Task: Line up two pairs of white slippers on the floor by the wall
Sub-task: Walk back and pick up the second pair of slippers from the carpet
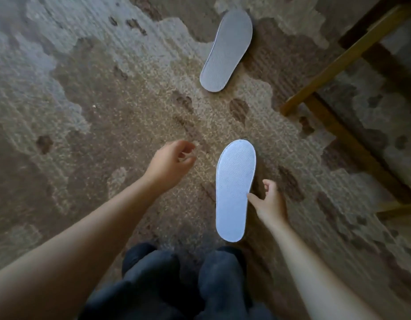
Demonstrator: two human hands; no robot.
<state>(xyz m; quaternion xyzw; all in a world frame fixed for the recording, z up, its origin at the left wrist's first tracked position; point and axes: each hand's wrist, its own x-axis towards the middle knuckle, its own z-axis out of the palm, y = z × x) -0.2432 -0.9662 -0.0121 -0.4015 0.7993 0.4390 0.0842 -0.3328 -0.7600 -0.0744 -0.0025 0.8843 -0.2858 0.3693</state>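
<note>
A white slipper point(235, 188) lies sole up on the patterned carpet just ahead of my feet, toe pointing away. My right hand point(270, 202) touches its right edge near the middle, thumb on the sole and fingers curled beside it. My left hand point(171, 161) hovers to the slipper's left, fingers loosely curled and holding nothing. A second white slipper point(227, 50) lies sole up farther away, tilted with its toe to the upper right. No other slippers are in view.
Brown and grey patterned carpet point(96, 100) covers the floor. A wooden furniture frame point(338, 63) with legs and rails stands at the right, close to the far slipper. My dark-trousered legs point(176, 280) fill the bottom centre.
</note>
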